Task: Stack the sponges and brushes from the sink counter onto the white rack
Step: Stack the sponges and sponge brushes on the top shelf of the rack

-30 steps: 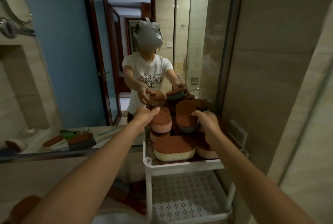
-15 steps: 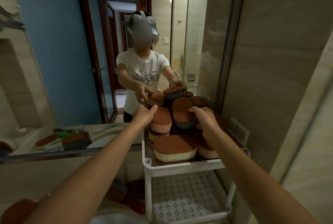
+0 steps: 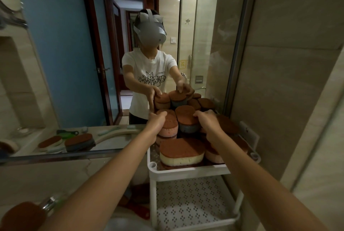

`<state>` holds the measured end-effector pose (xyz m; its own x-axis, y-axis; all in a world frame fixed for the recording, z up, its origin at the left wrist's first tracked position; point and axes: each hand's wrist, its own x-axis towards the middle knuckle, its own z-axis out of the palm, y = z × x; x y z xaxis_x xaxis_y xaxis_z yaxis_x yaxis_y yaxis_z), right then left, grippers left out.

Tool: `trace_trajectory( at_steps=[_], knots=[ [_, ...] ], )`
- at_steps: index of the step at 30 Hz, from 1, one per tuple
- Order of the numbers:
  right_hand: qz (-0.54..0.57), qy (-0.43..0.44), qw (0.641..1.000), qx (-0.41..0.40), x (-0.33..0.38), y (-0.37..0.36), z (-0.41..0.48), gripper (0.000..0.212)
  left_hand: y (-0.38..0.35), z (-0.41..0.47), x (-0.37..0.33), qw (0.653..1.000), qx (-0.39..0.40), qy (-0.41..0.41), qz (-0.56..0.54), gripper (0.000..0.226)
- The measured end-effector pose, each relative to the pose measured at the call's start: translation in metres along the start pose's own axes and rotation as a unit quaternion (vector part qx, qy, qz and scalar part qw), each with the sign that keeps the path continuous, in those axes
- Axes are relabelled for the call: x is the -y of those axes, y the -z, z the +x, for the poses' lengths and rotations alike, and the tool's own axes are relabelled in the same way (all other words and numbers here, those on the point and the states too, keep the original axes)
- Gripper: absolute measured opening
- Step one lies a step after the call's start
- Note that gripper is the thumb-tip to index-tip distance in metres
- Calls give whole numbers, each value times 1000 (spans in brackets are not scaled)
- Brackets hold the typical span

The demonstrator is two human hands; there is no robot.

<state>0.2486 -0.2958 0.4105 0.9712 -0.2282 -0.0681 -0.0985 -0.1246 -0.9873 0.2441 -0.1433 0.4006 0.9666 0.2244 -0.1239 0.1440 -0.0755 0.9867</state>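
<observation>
Both arms reach forward over the top tier of the white plastic rack (image 3: 188, 172), which stands against the mirror. Left hand (image 3: 157, 122) cups the near-left side of a brown-topped pink oval sponge (image 3: 168, 125) sitting on top of another sponge; fingers curl over its edge, so it reads as grasped. Right hand (image 3: 207, 121) grips the right side of a brown-topped grey-blue oval sponge (image 3: 187, 120), also the top of a pile. Judgement: both are being steadied and squared so the piles do not lean or topple.

A larger brown-topped cream sponge (image 3: 181, 151) lies at the front of the tier, untouched. The perforated lower shelf (image 3: 191, 203) holds nothing visible.

In the mirror, the table (image 3: 111, 140) still shows two more brown-topped sponges and long-handled brushes, so work remains.
</observation>
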Motion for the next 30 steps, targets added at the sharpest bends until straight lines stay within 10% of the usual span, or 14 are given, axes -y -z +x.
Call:
trace_trajectory(
  at_steps=[19, 30],
  knots=[
    [-89, 57, 994, 25, 0, 3, 0, 19, -5, 4, -4, 995, -55, 0, 88, 51],
    [-385, 243, 890, -7, -3, -5, -21, 36, -6, 1, -7, 993, -38, -10, 110, 46]
  ],
)
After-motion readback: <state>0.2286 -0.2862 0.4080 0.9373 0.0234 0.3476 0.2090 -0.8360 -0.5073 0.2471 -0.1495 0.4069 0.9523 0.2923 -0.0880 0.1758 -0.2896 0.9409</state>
